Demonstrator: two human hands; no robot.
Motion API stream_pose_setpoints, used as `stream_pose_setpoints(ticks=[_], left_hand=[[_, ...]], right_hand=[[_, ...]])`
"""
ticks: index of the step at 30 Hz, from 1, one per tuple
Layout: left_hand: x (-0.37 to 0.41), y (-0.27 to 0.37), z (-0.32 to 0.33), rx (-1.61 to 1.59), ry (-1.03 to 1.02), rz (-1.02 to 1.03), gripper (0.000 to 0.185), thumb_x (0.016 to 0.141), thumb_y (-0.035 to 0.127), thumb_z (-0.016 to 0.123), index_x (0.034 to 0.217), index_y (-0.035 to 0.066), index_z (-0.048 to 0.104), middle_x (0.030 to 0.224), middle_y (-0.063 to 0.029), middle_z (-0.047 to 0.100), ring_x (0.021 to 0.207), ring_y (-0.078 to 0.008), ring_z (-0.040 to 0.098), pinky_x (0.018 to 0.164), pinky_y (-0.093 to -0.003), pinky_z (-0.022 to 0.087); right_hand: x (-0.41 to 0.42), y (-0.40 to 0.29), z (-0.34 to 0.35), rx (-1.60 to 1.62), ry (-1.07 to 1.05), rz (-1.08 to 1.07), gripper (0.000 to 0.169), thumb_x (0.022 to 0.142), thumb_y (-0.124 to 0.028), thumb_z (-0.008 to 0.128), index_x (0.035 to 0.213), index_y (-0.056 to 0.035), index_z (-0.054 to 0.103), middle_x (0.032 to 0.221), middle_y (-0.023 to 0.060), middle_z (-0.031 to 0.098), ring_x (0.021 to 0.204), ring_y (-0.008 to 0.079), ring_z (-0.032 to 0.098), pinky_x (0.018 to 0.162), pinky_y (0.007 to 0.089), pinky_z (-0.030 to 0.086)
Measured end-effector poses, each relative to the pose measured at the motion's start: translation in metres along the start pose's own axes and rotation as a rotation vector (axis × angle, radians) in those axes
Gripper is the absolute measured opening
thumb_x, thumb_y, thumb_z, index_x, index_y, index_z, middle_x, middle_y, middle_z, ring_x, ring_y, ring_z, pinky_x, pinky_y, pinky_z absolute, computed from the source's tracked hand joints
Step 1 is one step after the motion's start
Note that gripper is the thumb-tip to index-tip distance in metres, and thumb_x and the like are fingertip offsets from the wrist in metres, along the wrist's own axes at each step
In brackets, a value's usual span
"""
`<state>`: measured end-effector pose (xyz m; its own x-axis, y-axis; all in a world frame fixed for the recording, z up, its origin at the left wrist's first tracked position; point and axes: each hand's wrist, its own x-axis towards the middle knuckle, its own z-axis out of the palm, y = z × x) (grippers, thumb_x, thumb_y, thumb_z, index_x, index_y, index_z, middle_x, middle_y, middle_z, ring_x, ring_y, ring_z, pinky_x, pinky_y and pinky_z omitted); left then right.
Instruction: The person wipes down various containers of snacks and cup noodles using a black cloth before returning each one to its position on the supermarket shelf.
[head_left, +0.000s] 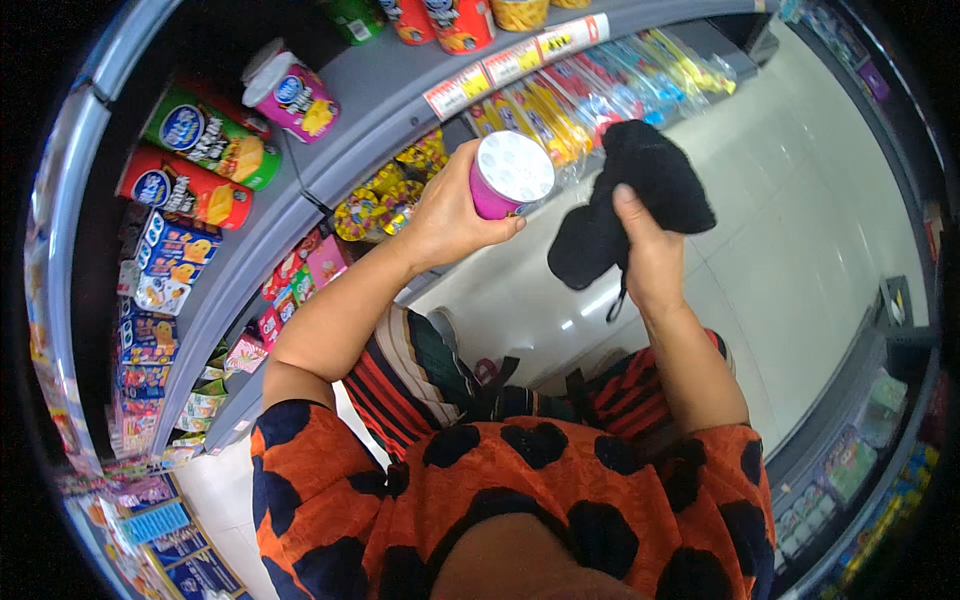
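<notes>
My left hand (450, 202) grips a small purple snack canister (491, 201) from its left side, thumb across the front. The canister's white lid (516, 166) faces up towards me and has round marks on it. To the right, my right hand (654, 262) is closed around a black cloth (652, 176) with a thin loop hanging below. My thumb presses on the cloth, which bulges out above and to the left of the fingers. Canister and cloth are apart. A like purple canister (292, 97) stands on the shelf at the upper left.
A grey shelf edge (352, 157) curves along my left and front, with price labels (517, 64). Red canisters (187, 187) and green canisters (214, 139) stand on it. Below are bagged yellow sweets (382, 199) and long packets (551, 112). Another shelf (825, 420) runs along the right, beyond tiled floor (765, 172).
</notes>
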<state>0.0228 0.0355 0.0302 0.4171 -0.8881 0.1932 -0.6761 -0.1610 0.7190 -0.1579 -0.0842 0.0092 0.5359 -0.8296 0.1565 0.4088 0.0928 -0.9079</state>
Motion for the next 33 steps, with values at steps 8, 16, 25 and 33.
stream_pose_setpoints(ticks=[8, 16, 25, 33], left_hand=[[-0.008, -0.013, 0.039, 0.155, -0.120, 0.258, 0.063, 0.063, 0.022, 0.075, 0.114, 0.001, 0.046, 0.099, -0.0189, 0.056, 0.094, -0.0387, 0.055, 0.081, -0.0455, 0.045], [-0.011, -0.001, 0.041, 0.131, -0.198, 0.234, 0.080, 0.058, 0.019, 0.079, 0.126, 0.001, 0.041, 0.109, -0.0183, 0.055, 0.104, -0.0326, 0.056, 0.091, -0.0379, 0.044], [0.012, 0.005, 0.030, -0.730, -0.142, -0.099, 0.084, 0.061, 0.015, 0.084, 0.128, 0.003, 0.035, 0.119, -0.0089, 0.052, 0.110, -0.0182, 0.051, 0.097, -0.0346, 0.039], [0.017, 0.001, 0.030, -0.363, 0.038, 0.201, 0.095, 0.059, 0.018, 0.086, 0.134, 0.002, 0.030, 0.128, -0.0130, 0.043, 0.120, -0.0221, 0.045, 0.101, -0.0355, 0.036]], right_hand=[[-0.010, 0.024, 0.007, -0.468, -0.367, -0.306, 0.052, 0.075, -0.020, 0.069, 0.122, -0.0071, 0.053, 0.128, 0.0159, 0.048, 0.115, 0.0292, 0.049, 0.097, 0.0385, 0.039], [0.013, 0.016, 0.005, 0.021, -0.099, 0.435, 0.035, 0.088, -0.021, 0.061, 0.116, -0.0003, 0.057, 0.109, 0.0092, 0.062, 0.095, 0.0174, 0.060, 0.085, 0.0320, 0.047], [0.040, 0.019, -0.020, 0.503, 0.103, 0.628, 0.043, 0.094, -0.037, 0.045, 0.115, -0.0017, 0.055, 0.103, 0.0156, 0.064, 0.086, 0.0254, 0.065, 0.073, 0.0385, 0.056], [0.019, 0.002, -0.002, 0.523, -0.029, 0.430, 0.044, 0.096, -0.035, 0.042, 0.122, -0.0014, 0.051, 0.117, 0.0133, 0.059, 0.106, 0.0249, 0.058, 0.094, 0.0387, 0.045]])
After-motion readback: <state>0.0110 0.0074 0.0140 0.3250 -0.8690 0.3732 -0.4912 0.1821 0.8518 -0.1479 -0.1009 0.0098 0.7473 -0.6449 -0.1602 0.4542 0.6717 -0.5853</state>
